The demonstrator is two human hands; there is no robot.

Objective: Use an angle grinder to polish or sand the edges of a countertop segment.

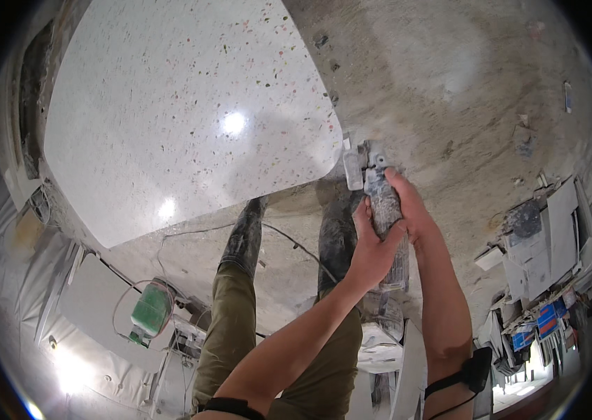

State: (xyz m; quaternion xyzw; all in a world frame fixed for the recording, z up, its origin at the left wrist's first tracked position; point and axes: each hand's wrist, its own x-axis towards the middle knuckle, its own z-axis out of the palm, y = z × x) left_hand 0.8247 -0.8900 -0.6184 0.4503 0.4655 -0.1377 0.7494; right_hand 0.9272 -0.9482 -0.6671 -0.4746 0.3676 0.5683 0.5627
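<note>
A dust-covered angle grinder (384, 201) is held in both my hands, its head up by the right-hand corner of a white speckled terrazzo slab (191, 105). My left hand (373, 248) closes round the body from the left and below. On its other side, my right hand (408, 206) grips it, thumb up near the head. A pale flat piece (353, 170) at the grinder's left side stands close to the slab's rounded edge; whether they touch I cannot tell. Some fingers of both hands are hidden behind the grinder.
My dusty boots (243, 238) stand at the slab's near edge. A dark cable (299, 245) crosses between my legs. A green container (152, 308) is at the lower left. Stacked offcut slabs (544, 238) lean at the right. The dusty floor (443, 91) extends beyond the slab.
</note>
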